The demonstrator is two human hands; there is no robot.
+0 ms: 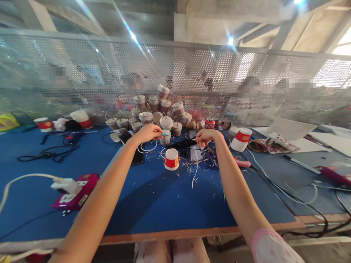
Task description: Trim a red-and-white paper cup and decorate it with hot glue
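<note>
On the near middle of the blue tabletop (164, 197), we are finding a red-and-white paper cup (171, 159) standing upside down, nearer us than both hands. Just beyond it, a small grey pot (165, 138) is sitting beside the left hand (153, 132), whose fingers are curling close together with a small teal item (163, 134) showing at their tips; we are not managing to confirm a firm grip. To the right, the right hand (204, 138) is bunching its fingers above loose pale scraps (195, 175); whether they are clamping anything, we are unable to tell. We are judging the cup light, thin-walled and easily dented, so we are favouring light, even pressure around its sides. We are rating the pot light but stiffer, and are recommending its wall below the rim as the hold.
</note>
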